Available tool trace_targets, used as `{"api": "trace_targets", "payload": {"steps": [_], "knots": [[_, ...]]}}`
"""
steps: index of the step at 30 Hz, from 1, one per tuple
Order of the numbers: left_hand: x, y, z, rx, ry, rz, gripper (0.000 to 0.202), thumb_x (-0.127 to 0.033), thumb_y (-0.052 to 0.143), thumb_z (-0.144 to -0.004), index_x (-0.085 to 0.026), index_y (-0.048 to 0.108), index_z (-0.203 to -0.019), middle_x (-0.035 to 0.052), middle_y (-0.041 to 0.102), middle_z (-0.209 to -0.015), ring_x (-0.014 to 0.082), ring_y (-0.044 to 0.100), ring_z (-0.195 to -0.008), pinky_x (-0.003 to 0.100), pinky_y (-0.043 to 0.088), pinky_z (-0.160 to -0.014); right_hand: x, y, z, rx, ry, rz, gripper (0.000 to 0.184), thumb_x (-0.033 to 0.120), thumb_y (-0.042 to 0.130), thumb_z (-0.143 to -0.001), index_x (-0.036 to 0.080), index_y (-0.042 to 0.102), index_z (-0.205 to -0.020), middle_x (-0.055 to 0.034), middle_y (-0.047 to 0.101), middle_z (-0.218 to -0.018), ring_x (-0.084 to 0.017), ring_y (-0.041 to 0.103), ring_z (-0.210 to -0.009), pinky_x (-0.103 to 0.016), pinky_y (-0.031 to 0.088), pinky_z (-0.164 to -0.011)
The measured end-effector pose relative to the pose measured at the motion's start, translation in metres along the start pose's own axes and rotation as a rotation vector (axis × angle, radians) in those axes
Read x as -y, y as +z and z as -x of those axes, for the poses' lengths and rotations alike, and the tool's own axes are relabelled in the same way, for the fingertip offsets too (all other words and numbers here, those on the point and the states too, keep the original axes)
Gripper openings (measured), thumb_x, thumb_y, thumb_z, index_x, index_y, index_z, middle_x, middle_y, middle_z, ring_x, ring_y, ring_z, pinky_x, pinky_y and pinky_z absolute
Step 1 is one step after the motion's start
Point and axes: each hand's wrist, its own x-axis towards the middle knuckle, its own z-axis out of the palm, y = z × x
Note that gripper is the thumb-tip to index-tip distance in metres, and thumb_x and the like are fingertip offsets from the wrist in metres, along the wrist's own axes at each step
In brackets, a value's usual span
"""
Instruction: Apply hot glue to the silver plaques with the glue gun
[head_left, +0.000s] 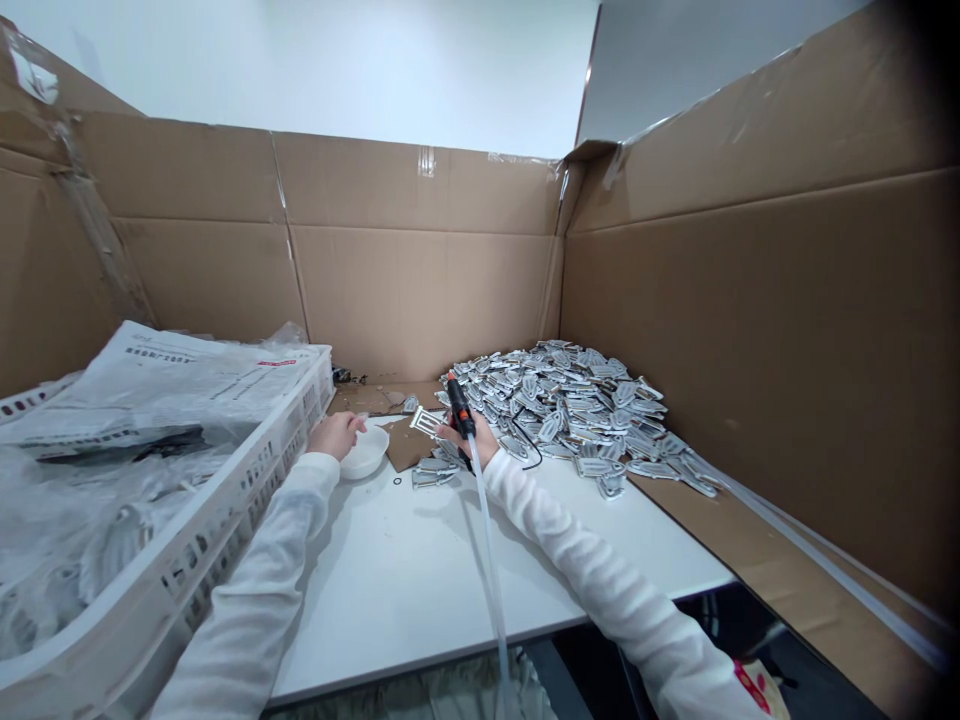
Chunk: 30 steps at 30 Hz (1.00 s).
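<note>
My right hand is wrapped around a black hot glue gun with an orange tip, pointing away from me. A long translucent glue stick trails from its rear toward the table's front edge. The same hand's fingers also hold a flat, white-and-grey slotted piece, sticking out to the left. My left hand is closed at the rim of a shallow white dish; whatever its fingers pinch is too small to make out. Several similar flat pieces lie below the right hand.
A large heap of flat pieces covers the table's back right. At left stands a white plastic basket with bagged items and a printed sheet. Cardboard walls enclose the white table. A small dark ring lies near the dish.
</note>
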Motion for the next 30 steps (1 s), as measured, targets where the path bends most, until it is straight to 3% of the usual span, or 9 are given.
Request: {"api": "trace_targets", "payload": {"steps": [2, 5, 8, 11, 14, 17, 24, 30], "knots": [[-0.009, 0.002, 0.002, 0.073, 0.193, 0.155, 0.033, -0.032, 0.027, -0.083, -0.017, 0.057, -0.079, 0.0013, 0.058, -0.064, 0.0155, 0.053, -0.065, 0.025, 0.038, -0.064, 0.002, 0.001, 0.002, 0.042, -0.032, 0.031, 0.036, 0.038, 0.071, -0.049, 0.018, 0.044, -0.062, 0.0034, 0.043, -0.060, -0.009, 0.037, -0.055, -0.023, 0.034, -0.054], [-0.023, 0.005, 0.010, 0.300, 0.416, 0.362, 0.025, -0.036, 0.033, -0.082, -0.017, 0.049, -0.077, -0.0008, 0.055, -0.061, 0.0130, 0.052, -0.065, 0.024, 0.039, -0.070, 0.003, 0.002, 0.003, 0.095, -0.059, 0.055, 0.035, 0.038, 0.070, -0.052, 0.018, 0.043, -0.061, 0.0037, 0.042, -0.059, -0.009, 0.038, -0.056, -0.023, 0.035, -0.055], [-0.031, 0.007, 0.017, 0.468, 0.464, 0.483, 0.021, -0.039, 0.040, -0.079, -0.018, 0.041, -0.077, -0.0019, 0.056, -0.060, 0.0124, 0.053, -0.064, 0.026, 0.040, -0.071, 0.002, 0.000, 0.003, 0.103, -0.079, 0.060, 0.035, 0.037, 0.070, -0.052, 0.018, 0.043, -0.061, 0.0034, 0.043, -0.060, -0.010, 0.039, -0.057, -0.024, 0.036, -0.057], [-0.033, 0.008, 0.020, 0.539, 0.512, 0.548, 0.022, -0.040, 0.043, -0.078, -0.018, 0.042, -0.076, 0.0005, 0.059, -0.064, 0.0138, 0.055, -0.066, 0.027, 0.040, -0.071, 0.002, -0.003, 0.001, 0.162, -0.077, 0.020, 0.035, 0.037, 0.070, -0.051, 0.018, 0.042, -0.060, 0.0022, 0.045, -0.063, -0.012, 0.043, -0.061, -0.025, 0.037, -0.060], [-0.034, 0.010, 0.020, 0.560, 0.560, 0.558, 0.025, -0.040, 0.044, -0.078, -0.015, 0.048, -0.083, 0.0022, 0.059, -0.069, 0.0144, 0.054, -0.070, 0.026, 0.040, -0.071, 0.001, -0.006, -0.001, 0.244, -0.058, -0.014, 0.035, 0.036, 0.070, -0.052, 0.019, 0.040, -0.059, 0.0024, 0.044, -0.062, -0.012, 0.045, -0.062, -0.026, 0.037, -0.061], [-0.038, 0.012, 0.021, 0.577, 0.570, 0.566, 0.029, -0.040, 0.045, -0.077, -0.014, 0.050, -0.089, 0.0027, 0.059, -0.070, 0.0145, 0.053, -0.069, 0.026, 0.040, -0.069, -0.002, -0.007, -0.002, 0.244, -0.040, 0.006, 0.035, 0.035, 0.070, -0.052, 0.018, 0.040, -0.058, 0.0030, 0.042, -0.061, -0.010, 0.042, -0.058, -0.025, 0.036, -0.059], [-0.048, 0.013, 0.023, 0.535, 0.500, 0.710, 0.023, -0.033, 0.052, -0.070, -0.013, 0.055, -0.082, 0.0031, 0.058, -0.069, 0.0144, 0.052, -0.069, 0.024, 0.038, -0.064, -0.011, -0.007, -0.004, 0.087, -0.061, -0.051, 0.032, 0.037, 0.067, -0.056, 0.018, 0.042, -0.062, 0.0034, 0.041, -0.062, -0.009, 0.038, -0.057, -0.023, 0.034, -0.056], [-0.052, 0.036, 0.019, 0.415, 0.344, 0.844, 0.038, -0.042, 0.055, -0.069, -0.011, 0.056, -0.092, 0.0054, 0.060, -0.075, 0.0124, 0.051, -0.062, 0.021, 0.034, -0.050, -0.006, -0.003, -0.002, -0.021, -0.070, -0.030, 0.034, 0.039, 0.068, -0.055, 0.018, 0.042, -0.062, 0.0022, 0.043, -0.063, -0.011, 0.041, -0.059, -0.025, 0.038, -0.059]]}}
